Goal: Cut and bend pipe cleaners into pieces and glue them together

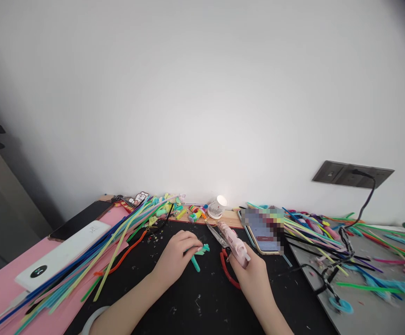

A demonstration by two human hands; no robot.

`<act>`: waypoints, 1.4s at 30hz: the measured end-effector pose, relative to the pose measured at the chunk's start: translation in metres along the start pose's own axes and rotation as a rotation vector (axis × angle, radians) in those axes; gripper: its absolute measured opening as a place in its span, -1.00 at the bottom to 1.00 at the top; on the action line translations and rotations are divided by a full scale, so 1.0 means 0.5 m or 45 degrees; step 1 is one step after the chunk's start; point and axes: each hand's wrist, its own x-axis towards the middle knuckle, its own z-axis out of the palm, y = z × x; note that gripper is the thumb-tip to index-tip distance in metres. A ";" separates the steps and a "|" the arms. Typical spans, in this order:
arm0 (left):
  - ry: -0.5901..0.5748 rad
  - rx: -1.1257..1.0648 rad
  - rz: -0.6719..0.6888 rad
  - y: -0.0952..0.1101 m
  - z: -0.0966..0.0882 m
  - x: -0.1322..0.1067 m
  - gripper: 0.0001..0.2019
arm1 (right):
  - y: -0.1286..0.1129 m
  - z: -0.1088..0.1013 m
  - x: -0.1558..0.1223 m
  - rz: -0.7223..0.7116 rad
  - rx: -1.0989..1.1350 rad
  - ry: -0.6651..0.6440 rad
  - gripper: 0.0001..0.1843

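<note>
My left hand [177, 255] rests on the black mat [195, 302] with its fingers closed on a small teal pipe-cleaner piece [199, 255]. My right hand [253, 274] is wrapped round a pink glue gun [233, 242], whose nozzle points up and left, away from the teal piece. Red-handled scissors [223, 253] lie on the mat between the two hands, partly under the glue gun.
A long bundle of coloured pipe cleaners [94, 260] crosses the pink board on the left beside a white power bank [63, 253]. A phone [263, 230], a paper cup [217, 206] and small craft bits stand at the back. More pipe cleaners and a black cable [342, 242] lie right.
</note>
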 end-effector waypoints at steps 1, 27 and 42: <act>-0.007 0.005 0.000 0.000 0.001 0.001 -0.84 | -0.001 0.000 0.000 -0.007 0.006 -0.004 -0.76; -0.252 -0.592 -0.249 0.020 0.022 -0.001 -0.91 | -0.026 0.014 -0.002 -0.007 0.551 -0.221 -0.69; -0.327 -0.821 -0.376 0.007 0.034 -0.004 -0.87 | -0.035 0.002 -0.001 0.047 0.527 -0.173 -0.92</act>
